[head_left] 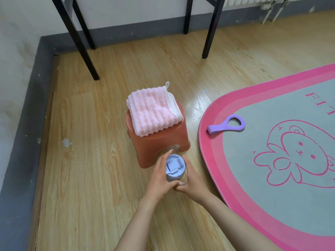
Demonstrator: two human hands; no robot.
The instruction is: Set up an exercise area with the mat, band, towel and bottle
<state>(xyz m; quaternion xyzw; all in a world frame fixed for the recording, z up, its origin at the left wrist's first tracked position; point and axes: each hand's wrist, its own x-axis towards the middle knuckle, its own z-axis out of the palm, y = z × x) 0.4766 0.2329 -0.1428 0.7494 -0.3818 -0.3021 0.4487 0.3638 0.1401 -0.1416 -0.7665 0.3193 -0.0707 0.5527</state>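
Left hand [159, 175] and right hand [193, 182] cupped round lilac bottle [173, 168], fingers curled on its sides; floor contact unclear. Just beyond hands: folded towel [152, 113] on stool [159, 142]. Right of hands: mat [210, 154] laid flat, band [226, 125] on it. Judged: only bottle left to set. Mat lettering "FIT", cut by frame edge.
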